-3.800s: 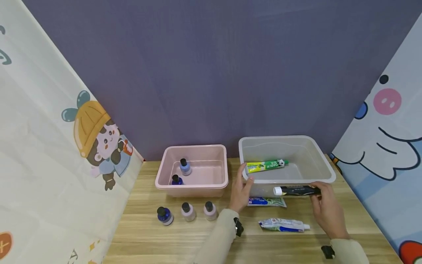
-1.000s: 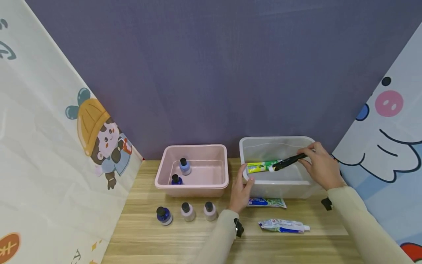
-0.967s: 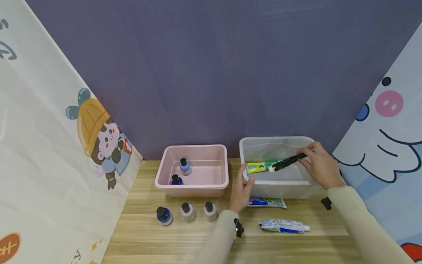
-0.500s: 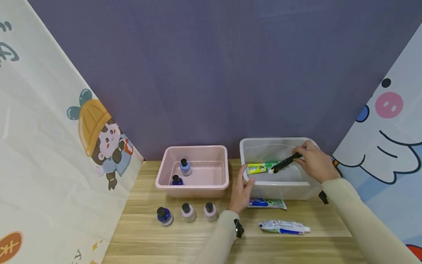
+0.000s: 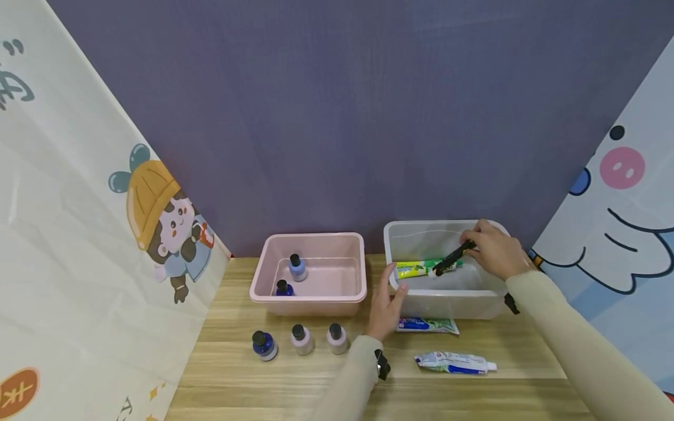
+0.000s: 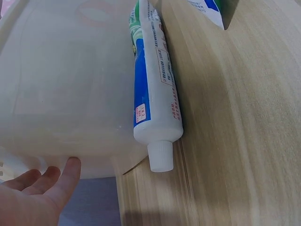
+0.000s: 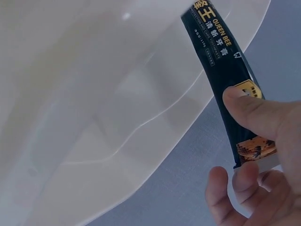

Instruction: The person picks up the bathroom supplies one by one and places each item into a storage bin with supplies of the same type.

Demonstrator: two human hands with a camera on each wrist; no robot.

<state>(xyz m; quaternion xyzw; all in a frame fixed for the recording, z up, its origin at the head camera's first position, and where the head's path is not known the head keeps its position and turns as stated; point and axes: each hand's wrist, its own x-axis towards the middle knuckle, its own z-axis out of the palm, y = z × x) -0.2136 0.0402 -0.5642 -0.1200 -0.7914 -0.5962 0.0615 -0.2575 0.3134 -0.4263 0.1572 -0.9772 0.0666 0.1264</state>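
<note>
Bottles stand off to my left: a light blue one (image 5: 298, 271) and a dark blue one (image 5: 285, 289) inside the pink bin (image 5: 308, 299), then three more in a row in front of it, a blue bottle (image 5: 265, 348) and two pale ones (image 5: 302, 344). In the white bin (image 5: 447, 305) a yellow-and-green tube (image 5: 413, 269) already lies, partly covered from above by what I hold. A blue-and-green tube (image 5: 429, 325) lies along that bin's front, and a white-and-blue tube (image 5: 455, 362) rests nearer me.

Everything sits on a wood-grained table (image 5: 411, 397) before a grey-purple backdrop (image 5: 337, 117), with cartoon panels (image 5: 52, 204) on both sides.

Spread against the white bin's near left corner, my left grip (image 5: 387, 307) touches it with fingers mostly straight. My right grip (image 5: 495, 251) clamps the black tube (image 5: 453, 261) near its flat end (the label reads QUEEN BEE), thumb on its printed face. The tube slants over the white bin's interior, white cap pointing left toward the yellow-and-green tube; whether they touch, I cannot tell.
</note>
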